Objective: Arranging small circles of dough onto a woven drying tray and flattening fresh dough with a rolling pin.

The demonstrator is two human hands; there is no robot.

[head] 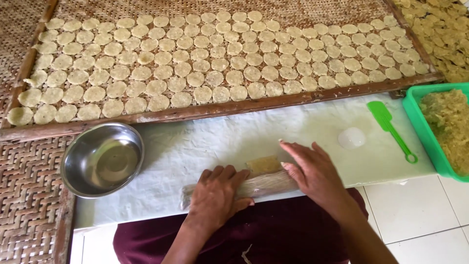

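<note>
My left hand (217, 195) and my right hand (312, 171) both press palm-down on a pale rolling pin (266, 185) that lies across a white cloth (205, 146). Under the pin, between my hands, a flattened tan piece of dough (264, 164) shows beneath clear plastic. Fingers of both hands are spread over the pin rather than curled around it. The pin's left end pokes out beside my left hand.
A steel bowl (102, 159) sits left of the cloth. A woven tray (146, 117) holds several rows of round flat discs (220, 63). A green spatula (391, 128), a small white cup (351, 138) and a green tub (413, 112) of crumbly dough lie right.
</note>
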